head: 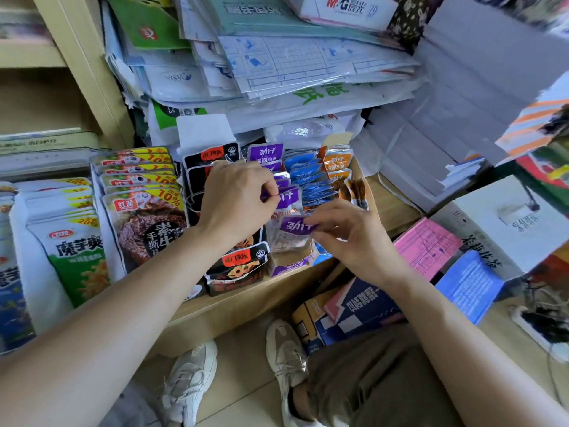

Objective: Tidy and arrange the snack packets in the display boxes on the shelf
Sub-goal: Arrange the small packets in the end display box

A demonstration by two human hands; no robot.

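with the left hand (234,198) pinching one purple packet (288,197) and the right hand (345,232) pinching the front purple packet (294,229), a tug could topple the upright row.

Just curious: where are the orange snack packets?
In the head view, the orange packets stand at the box's far right end, beside the blue packets, beyond the right hand.

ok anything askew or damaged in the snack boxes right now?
Yes. The purple display box has a torn, ragged front edge. The front purple packet, held by the right hand, leans forward out of its row. The left hand pinches another.
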